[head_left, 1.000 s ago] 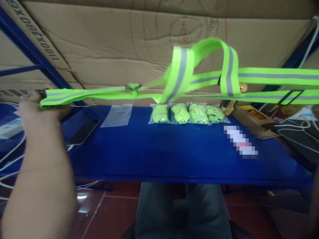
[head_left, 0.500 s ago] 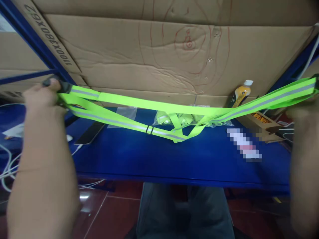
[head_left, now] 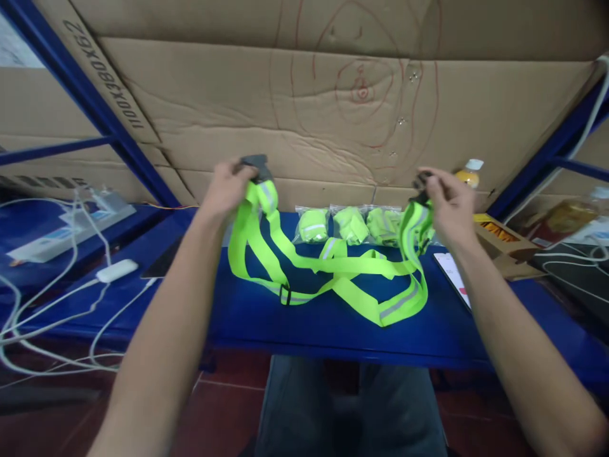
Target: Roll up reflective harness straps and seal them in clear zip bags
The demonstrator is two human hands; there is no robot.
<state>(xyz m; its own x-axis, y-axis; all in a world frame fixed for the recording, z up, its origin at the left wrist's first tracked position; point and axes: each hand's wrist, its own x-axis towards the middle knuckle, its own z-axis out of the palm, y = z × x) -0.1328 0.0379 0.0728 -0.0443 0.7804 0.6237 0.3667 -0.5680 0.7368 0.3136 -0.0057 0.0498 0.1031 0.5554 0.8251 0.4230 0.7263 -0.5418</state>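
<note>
A neon green strap harness (head_left: 352, 298) with silver reflective stripes sags between my hands, its lower loops over the blue table. My left hand (head_left: 231, 187) pinches a black buckle (head_left: 257, 166) at the harness's left end. At the other end, my right hand (head_left: 450, 200) grips another black buckle piece (head_left: 421, 184), partly hidden by the fingers. A small black slider (head_left: 285, 294) sits on the lower left strap. Behind the harness, several clear bags of folded green straps (head_left: 313, 226) stand in a row.
The blue table (head_left: 333, 336) backs onto cardboard (head_left: 228, 82). To the left are a power strip (head_left: 71, 235), white cables and a dark flat object (head_left: 162, 260). At right lie a phone (head_left: 451, 273), an open carton (head_left: 509, 247) and a bottle (head_left: 471, 172).
Both hands have moved inward from the far sides. The harness, stretched nearly taut before, now hangs slack in loops lower over the table.
</note>
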